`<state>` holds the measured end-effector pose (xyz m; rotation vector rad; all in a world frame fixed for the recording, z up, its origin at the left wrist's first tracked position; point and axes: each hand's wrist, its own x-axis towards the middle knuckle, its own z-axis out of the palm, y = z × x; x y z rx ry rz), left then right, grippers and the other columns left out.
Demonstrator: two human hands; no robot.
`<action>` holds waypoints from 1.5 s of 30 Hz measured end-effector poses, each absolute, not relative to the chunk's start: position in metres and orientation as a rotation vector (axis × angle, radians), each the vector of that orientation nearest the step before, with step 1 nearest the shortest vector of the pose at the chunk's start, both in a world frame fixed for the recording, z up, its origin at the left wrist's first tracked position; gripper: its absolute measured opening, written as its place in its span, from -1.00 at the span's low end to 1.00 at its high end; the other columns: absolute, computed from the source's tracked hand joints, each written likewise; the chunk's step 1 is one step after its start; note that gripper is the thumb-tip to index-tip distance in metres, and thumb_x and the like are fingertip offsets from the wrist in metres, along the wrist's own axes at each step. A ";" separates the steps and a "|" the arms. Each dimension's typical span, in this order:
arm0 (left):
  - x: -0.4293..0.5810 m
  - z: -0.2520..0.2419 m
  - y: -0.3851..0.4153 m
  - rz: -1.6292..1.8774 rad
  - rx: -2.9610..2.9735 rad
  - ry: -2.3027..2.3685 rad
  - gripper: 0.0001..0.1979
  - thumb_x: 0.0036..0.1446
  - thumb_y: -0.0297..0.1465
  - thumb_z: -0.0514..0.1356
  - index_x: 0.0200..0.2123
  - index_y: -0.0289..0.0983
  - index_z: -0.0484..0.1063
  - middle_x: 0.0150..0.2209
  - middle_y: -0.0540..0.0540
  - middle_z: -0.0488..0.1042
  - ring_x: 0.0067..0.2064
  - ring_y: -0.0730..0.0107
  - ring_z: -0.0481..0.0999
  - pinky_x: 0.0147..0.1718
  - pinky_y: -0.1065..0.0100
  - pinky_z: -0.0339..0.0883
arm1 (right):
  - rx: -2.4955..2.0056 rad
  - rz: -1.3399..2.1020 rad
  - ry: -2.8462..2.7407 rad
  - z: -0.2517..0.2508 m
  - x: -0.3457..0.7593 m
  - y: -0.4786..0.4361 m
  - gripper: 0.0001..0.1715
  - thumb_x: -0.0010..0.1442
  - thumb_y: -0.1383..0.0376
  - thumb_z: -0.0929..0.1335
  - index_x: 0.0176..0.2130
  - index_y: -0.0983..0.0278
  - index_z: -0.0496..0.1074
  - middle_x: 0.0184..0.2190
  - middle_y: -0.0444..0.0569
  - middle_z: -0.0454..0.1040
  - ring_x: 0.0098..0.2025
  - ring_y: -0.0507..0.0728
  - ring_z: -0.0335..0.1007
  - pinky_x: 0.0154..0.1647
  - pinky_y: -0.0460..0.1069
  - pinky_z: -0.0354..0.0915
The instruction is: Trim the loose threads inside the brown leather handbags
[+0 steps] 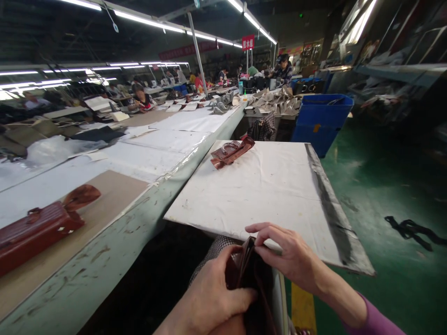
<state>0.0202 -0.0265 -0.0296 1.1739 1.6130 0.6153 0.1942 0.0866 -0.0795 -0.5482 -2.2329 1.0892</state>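
My left hand [213, 298] is wrapped around a dark brown leather piece [251, 274] held low at the front edge of the white work board [272, 186]. My right hand [286, 253] pinches the top edge of the same piece, fingers curled over it. Part of the piece is hidden behind both hands. A reddish-brown leather part [231, 151] lies at the far left corner of the board, out of reach of either hand.
A long conveyor table [115, 218] runs along the left with a dark red leather bag [38, 228] on it. A blue bin [323, 121] stands beyond the board. Black straps [412, 230] lie on the green floor. Other people work at far tables.
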 end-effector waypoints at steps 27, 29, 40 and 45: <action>0.016 -0.053 -0.075 0.826 0.834 1.625 -0.77 0.03 -0.30 0.30 -0.28 -0.27 0.39 -0.34 0.04 0.43 -0.27 0.35 0.40 -0.31 0.39 0.28 | -0.796 1.168 -2.186 -0.078 0.171 0.070 -0.91 0.19 0.30 0.34 -0.35 0.20 0.46 -0.33 -0.13 0.62 -0.34 0.09 0.54 -0.25 -0.04 0.38; 0.018 -0.052 -0.075 0.798 0.908 1.680 -0.82 0.09 -0.29 0.26 -0.29 -0.26 0.41 -0.34 0.04 0.45 -0.27 0.35 0.42 -0.31 0.40 0.28 | -0.786 1.161 -2.189 -0.078 0.171 0.071 -0.90 0.19 0.30 0.34 -0.36 0.21 0.46 -0.33 -0.12 0.62 -0.35 0.09 0.54 -0.25 -0.04 0.38; 0.020 -0.049 -0.053 0.388 1.781 2.149 -0.73 0.33 -0.35 0.00 -0.20 -0.23 0.51 -0.32 -0.11 0.56 -0.37 0.28 0.58 -0.40 0.39 0.33 | -0.681 1.094 -2.206 -0.077 0.166 0.065 -0.91 0.18 0.38 0.34 -0.35 0.21 0.44 -0.37 -0.14 0.61 -0.38 0.07 0.53 -0.30 -0.07 0.38; 0.017 -0.053 -0.039 0.528 1.979 2.057 -0.67 0.38 -0.36 -0.05 -0.07 -0.26 0.50 -0.35 -0.11 0.54 -0.39 0.32 0.56 -0.48 0.41 0.31 | -0.652 1.041 -2.227 -0.079 0.167 0.062 -0.89 0.18 0.42 0.32 -0.34 0.21 0.40 -0.37 -0.14 0.60 -0.38 0.08 0.53 -0.33 -0.07 0.37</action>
